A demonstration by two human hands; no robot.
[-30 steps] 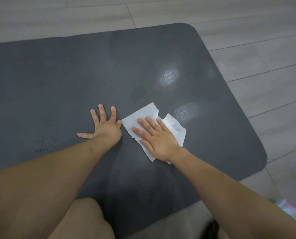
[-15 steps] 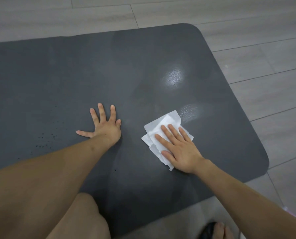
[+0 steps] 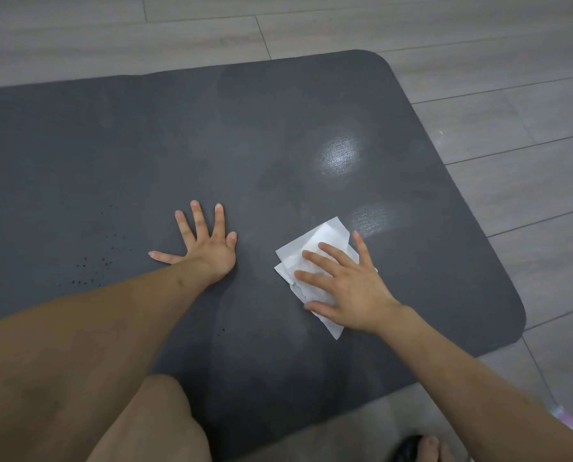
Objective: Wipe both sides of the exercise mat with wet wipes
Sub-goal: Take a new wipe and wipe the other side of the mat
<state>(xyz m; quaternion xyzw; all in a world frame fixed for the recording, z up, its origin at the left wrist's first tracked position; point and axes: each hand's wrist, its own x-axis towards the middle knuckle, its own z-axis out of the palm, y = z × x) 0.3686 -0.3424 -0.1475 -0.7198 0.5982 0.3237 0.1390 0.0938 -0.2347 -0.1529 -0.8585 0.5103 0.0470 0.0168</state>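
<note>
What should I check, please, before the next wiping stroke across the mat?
1. Wet wipe under the right hand: ok, straight fingers press it flat.
2. Wipe spread out: not ok, it lies crumpled and folded.
3. Left hand bracing the mat: ok, palm down, fingers splayed.
4. Dark specks left of the left hand: not ok, not yet wiped.
5. Mat flat on the floor: ok, no curled corner visible.
6. Underside wiped: cannot tell, it is hidden.
</note>
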